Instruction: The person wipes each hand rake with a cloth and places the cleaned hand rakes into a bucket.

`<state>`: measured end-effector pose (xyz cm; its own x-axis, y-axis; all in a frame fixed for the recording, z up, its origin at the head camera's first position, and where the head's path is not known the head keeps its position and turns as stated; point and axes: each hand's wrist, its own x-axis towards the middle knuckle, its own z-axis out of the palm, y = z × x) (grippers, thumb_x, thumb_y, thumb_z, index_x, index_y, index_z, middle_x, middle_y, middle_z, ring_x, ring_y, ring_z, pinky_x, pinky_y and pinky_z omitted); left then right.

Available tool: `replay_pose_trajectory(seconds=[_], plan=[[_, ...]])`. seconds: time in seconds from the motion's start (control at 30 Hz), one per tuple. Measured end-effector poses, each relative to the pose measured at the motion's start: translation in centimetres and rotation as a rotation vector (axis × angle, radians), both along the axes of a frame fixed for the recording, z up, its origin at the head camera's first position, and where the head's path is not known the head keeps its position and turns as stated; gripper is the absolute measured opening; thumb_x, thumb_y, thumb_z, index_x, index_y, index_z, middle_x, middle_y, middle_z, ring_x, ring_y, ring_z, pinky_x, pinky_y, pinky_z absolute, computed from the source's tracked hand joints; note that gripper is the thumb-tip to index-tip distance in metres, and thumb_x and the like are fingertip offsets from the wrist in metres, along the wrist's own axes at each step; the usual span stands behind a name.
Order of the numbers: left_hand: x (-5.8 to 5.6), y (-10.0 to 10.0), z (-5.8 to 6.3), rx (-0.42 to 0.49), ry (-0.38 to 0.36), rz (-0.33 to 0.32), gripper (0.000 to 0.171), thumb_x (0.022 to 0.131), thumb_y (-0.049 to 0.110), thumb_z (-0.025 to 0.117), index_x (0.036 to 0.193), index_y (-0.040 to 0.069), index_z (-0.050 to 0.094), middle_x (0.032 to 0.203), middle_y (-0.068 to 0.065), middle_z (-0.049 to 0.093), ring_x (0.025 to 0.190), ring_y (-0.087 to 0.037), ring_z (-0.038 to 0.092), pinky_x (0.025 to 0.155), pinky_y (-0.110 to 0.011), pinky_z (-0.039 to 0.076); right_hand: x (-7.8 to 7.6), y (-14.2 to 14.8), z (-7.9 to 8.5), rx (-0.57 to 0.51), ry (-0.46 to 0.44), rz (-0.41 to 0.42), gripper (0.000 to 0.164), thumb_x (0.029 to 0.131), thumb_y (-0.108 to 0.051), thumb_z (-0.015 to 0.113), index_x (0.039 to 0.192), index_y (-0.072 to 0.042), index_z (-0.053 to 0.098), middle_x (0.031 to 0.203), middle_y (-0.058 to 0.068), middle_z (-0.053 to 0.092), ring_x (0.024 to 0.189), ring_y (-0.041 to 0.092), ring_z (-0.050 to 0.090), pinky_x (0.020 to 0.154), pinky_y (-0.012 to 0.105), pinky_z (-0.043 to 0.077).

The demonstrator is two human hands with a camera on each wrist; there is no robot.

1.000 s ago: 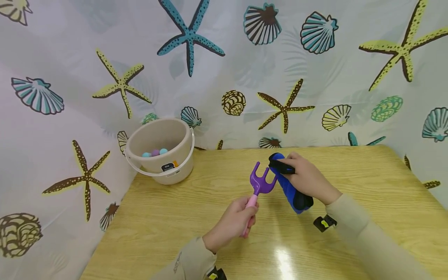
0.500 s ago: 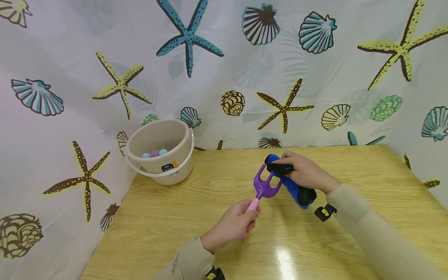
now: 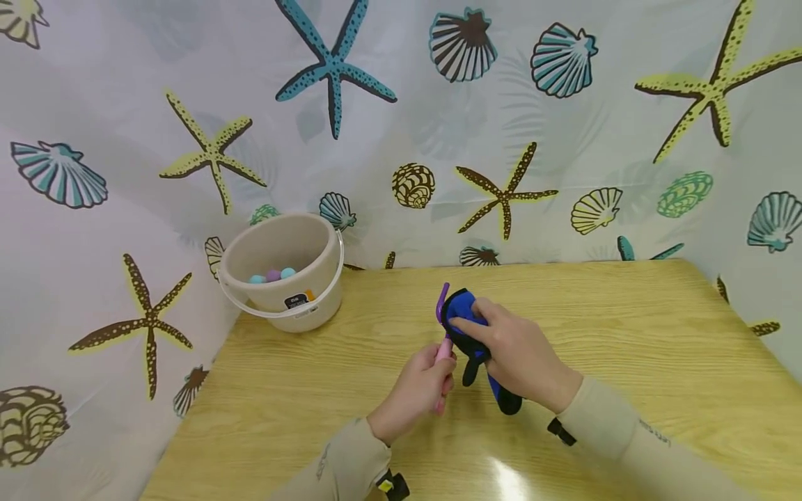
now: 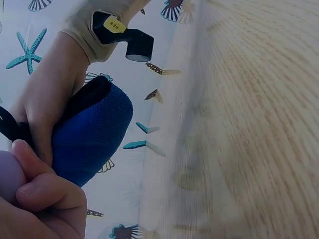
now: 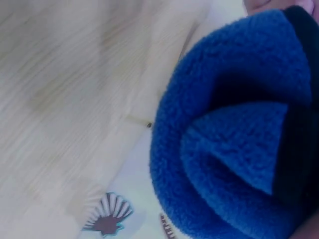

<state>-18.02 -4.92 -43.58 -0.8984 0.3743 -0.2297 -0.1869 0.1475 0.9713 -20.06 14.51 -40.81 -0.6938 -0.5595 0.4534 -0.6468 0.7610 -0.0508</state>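
Observation:
My left hand (image 3: 410,390) grips the pink handle (image 3: 444,348) of a toy garden fork. Its purple head (image 3: 441,306) stands upward, seen nearly edge-on and partly hidden. Against those tines my right hand (image 3: 529,358) holds a folded, fuzzy blue cloth (image 3: 462,306) with black edging, thumb and fingers bent on it. A loose end of the cloth hangs below that hand. In the left wrist view the blue cloth (image 4: 97,132) overlaps the space just past my left fingers. Thick folds of the cloth (image 5: 174,134) fill much of the right wrist view.
A beige bucket (image 3: 326,278) with a white handle stands at the back left of the wooden table (image 3: 626,334), several blue and purple balls (image 3: 273,275) inside. Behind and beside the table hangs a curtain (image 3: 376,125) printed with starfish and shells.
My right hand has come left and down, bringing the cloth from behind the tines round onto them. The fork has turned from face-on to nearly edge-on, still in my left hand.

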Motion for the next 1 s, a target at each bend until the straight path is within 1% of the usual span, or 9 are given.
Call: replay_pose_trajectory(seconds=[0.13, 0.17, 0.27, 0.4, 0.53, 0.63, 0.77, 0.83, 1.0], plan=[[0.1, 0.0, 0.1, -0.024, 0.030, -0.011, 0.022, 0.107, 0.025, 0.045, 0.099, 0.005, 0.052, 0.064, -0.001, 0.047, 0.041, -0.014, 0.041, 0.041, -0.025, 0.038, 0.3, -1.1, 0.6, 0.012, 0.016, 0.001, 0.070, 0.067, 0.010, 0.073, 0.129, -0.021, 0.070, 0.112, 0.009, 0.059, 0.090, 0.020, 0.060, 0.055, 0.029, 0.051], [0.2, 0.0, 0.1, -0.035, 0.040, -0.015, 0.026, 0.108, 0.027, 0.044, 0.098, 0.005, 0.052, 0.064, -0.001, 0.047, 0.041, -0.014, 0.041, 0.041, -0.025, 0.038, 0.1, -1.2, 0.7, 0.018, 0.014, -0.005, 0.068, 0.068, 0.009, 0.073, 0.129, -0.021, 0.070, 0.113, 0.010, 0.059, 0.090, 0.021, 0.060, 0.054, 0.030, 0.052], [0.5, 0.0, 0.2, -0.049, 0.042, -0.026, 0.024, 0.107, 0.026, 0.047, 0.098, 0.006, 0.054, 0.062, -0.002, 0.047, 0.041, -0.013, 0.039, 0.040, -0.024, 0.037, -0.8, -1.3, 1.1, 0.027, -0.001, -0.049, 0.064, 0.070, 0.006, 0.076, 0.129, -0.020, 0.070, 0.114, 0.013, 0.059, 0.089, 0.024, 0.061, 0.051, 0.031, 0.052], [0.9, -0.5, 0.1, -0.074, 0.021, -0.049, 0.016, 0.103, 0.022, 0.052, 0.104, 0.007, 0.058, 0.063, -0.001, 0.048, 0.045, -0.011, 0.039, 0.041, -0.023, 0.037, -2.4, -0.2, 1.2, 0.014, -0.064, -0.147, 0.060, 0.073, 0.002, 0.075, 0.129, -0.018, 0.069, 0.122, 0.019, 0.060, 0.095, 0.029, 0.065, 0.047, 0.032, 0.049], [0.9, -2.2, 0.5, -0.133, 0.041, -0.068, 0.018, 0.103, 0.026, 0.052, 0.108, 0.010, 0.059, 0.065, -0.001, 0.050, 0.046, -0.011, 0.039, 0.040, -0.023, 0.037, -3.3, 1.5, 0.7, -0.002, -0.154, -0.216, 0.058, 0.075, 0.003, 0.070, 0.131, -0.015, 0.068, 0.125, 0.020, 0.058, 0.098, 0.030, 0.066, 0.045, 0.031, 0.046], [0.6, -4.2, 1.4, -0.205, 0.099, -0.083, 0.022, 0.104, 0.028, 0.052, 0.115, 0.010, 0.060, 0.067, -0.002, 0.052, 0.043, -0.012, 0.039, 0.039, -0.022, 0.036, -3.2, 2.6, 0.3, -0.023, -0.193, -0.212, 0.055, 0.078, 0.002, 0.070, 0.130, -0.013, 0.068, 0.113, 0.016, 0.057, 0.083, 0.026, 0.062, 0.048, 0.030, 0.045], [-0.2, -6.9, 3.1, -0.290, 0.185, -0.074, 0.030, 0.105, 0.029, 0.049, 0.126, 0.010, 0.058, 0.071, -0.004, 0.055, 0.044, -0.012, 0.042, 0.040, -0.022, 0.037, -2.7, 3.4, -0.2, -0.057, -0.235, -0.201, 0.049, 0.082, -0.002, 0.072, 0.130, -0.012, 0.068, 0.101, 0.009, 0.054, 0.073, 0.020, 0.055, 0.053, 0.030, 0.046], [-0.6, -8.2, 4.1, -0.312, 0.213, -0.040, 0.033, 0.105, 0.029, 0.048, 0.132, 0.010, 0.055, 0.073, -0.006, 0.056, 0.046, -0.013, 0.043, 0.042, -0.023, 0.038, -2.5, 3.7, -0.5, -0.067, -0.259, -0.207, 0.047, 0.084, -0.005, 0.073, 0.130, -0.012, 0.068, 0.103, 0.008, 0.055, 0.076, 0.020, 0.058, 0.057, 0.033, 0.050], [-1.8, -11.5, 6.6, -0.349, 0.302, 0.086, 0.039, 0.104, 0.022, 0.046, 0.140, 0.008, 0.048, 0.075, -0.011, 0.058, 0.047, -0.015, 0.044, 0.043, -0.026, 0.041, -2.4, 4.3, -1.4, -0.068, -0.321, -0.213, 0.045, 0.088, -0.010, 0.074, 0.132, -0.012, 0.066, 0.108, 0.010, 0.056, 0.083, 0.024, 0.064, 0.063, 0.039, 0.054]])
